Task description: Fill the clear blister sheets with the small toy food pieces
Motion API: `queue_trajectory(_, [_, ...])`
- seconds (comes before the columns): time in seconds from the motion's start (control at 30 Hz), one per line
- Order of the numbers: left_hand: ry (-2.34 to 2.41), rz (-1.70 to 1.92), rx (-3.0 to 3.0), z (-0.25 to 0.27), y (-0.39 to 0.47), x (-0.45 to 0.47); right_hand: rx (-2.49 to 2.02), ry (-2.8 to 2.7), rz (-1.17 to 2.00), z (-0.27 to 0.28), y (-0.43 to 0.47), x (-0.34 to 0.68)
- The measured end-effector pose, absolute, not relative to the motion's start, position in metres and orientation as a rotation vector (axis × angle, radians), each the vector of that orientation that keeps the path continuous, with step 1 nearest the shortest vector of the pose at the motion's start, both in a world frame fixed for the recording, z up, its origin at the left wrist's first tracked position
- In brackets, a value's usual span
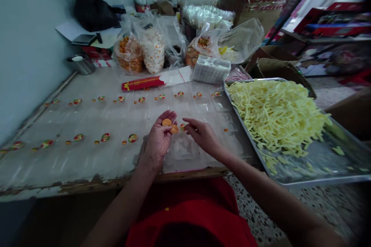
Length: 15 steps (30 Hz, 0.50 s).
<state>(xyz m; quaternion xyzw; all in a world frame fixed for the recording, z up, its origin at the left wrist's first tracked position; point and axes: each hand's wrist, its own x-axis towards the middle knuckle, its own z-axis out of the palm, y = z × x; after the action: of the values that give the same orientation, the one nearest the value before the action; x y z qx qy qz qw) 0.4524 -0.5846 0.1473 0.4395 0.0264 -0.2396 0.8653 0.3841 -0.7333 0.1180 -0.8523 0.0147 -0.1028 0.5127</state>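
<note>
My left hand [160, 137] is palm up over the front of the table, its thumb pressed on round orange discs [166, 122]. At least two discs show; fingers may hide others. To its right, my right hand [199, 131] reaches in with the index finger stretched out and the other fingers partly curled. Just by its fingertips is a small red, green and yellow round piece [182, 127]. Under both hands lie clear plastic trays [182, 146] with shallow compartments. Many compartments hold a similar colourful round piece [132, 138] beside a smaller orange-brown piece [124, 142].
At the right, a metal tray [319, 162] carries a heap of pale yellow strips [278, 112]. Filled plastic bags [153, 52], stacked clear trays [211, 68] and a red-and-white carton [145, 83] line the back. A metal cup [84, 65] stands back left. Cardboard boxes [257, 0] rise behind.
</note>
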Motion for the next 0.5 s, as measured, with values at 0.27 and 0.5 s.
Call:
queue_trajectory(0.27, [0.169,-0.61,0.924,0.145,-0.596,0.422,-1.454,0.392,-0.253,0.107,-0.742,0.345])
queue_trajectory(0.5, [0.226,-0.751,0.912,0.155,-0.606,0.441,-2.782,0.057,-0.511,0.109,-0.806,0.332])
